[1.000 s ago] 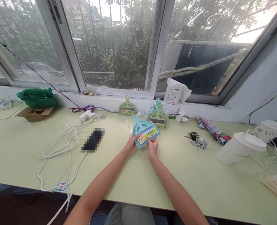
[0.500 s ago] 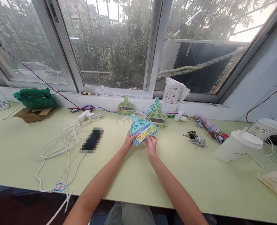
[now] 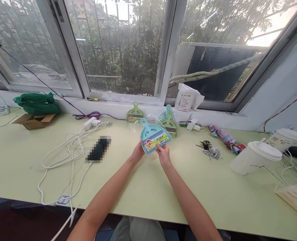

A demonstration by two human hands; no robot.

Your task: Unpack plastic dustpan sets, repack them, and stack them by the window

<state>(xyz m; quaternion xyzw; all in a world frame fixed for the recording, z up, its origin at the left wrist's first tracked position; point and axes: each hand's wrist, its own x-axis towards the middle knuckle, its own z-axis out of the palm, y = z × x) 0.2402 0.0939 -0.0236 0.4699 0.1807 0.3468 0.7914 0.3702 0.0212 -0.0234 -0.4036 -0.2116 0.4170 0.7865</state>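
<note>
A light blue dustpan and brush set (image 3: 155,136) with a bright label is held above the table, its handle pointing up and left. My left hand (image 3: 137,151) grips its lower left side, the fingers partly hidden behind it. My right hand (image 3: 164,154) pinches the lower edge, thumb over the front. Behind it, a row of similar sets (image 3: 170,124), a green one in front, stands near the windowsill. One green set (image 3: 135,113) stands apart to the left. Clear plastic wrapping shows behind the blue set.
White cables (image 3: 73,160) and a blurred dark phone (image 3: 98,150) lie on the left. On the right are keys (image 3: 210,149), a folded umbrella (image 3: 226,138) and white cups (image 3: 256,156). A cardboard box (image 3: 35,121) sits at far left.
The blue set has shifted slightly up and right and turned a little, so its label faces me more fully. My left fingers have moved from the front of the label to the side.
</note>
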